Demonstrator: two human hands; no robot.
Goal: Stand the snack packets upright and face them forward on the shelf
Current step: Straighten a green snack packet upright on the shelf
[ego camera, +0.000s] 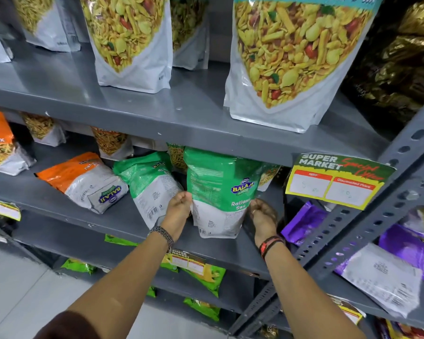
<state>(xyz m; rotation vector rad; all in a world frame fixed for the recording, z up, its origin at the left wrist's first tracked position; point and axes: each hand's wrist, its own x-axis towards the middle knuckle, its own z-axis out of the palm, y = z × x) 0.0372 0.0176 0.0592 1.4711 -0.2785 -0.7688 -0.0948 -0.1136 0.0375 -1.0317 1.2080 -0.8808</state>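
Observation:
On the middle grey shelf (123, 216) a green and white snack packet (220, 192) stands upright, its back with the barcode toward me. My left hand (178, 211) pinches its left edge and my right hand (262, 216) holds its right edge. Just left of it a second green packet (149, 187) leans back with its barcode side showing. Farther left an orange and white packet (83, 182) lies flat with its logo upside down.
Large mix pouches (294, 57) stand on the shelf above. A yellow price tag (335, 182) hangs from that shelf's edge at the right. Purple packets (304, 223) lie beyond the slotted upright post (367, 216). Green packets fill the lower shelves.

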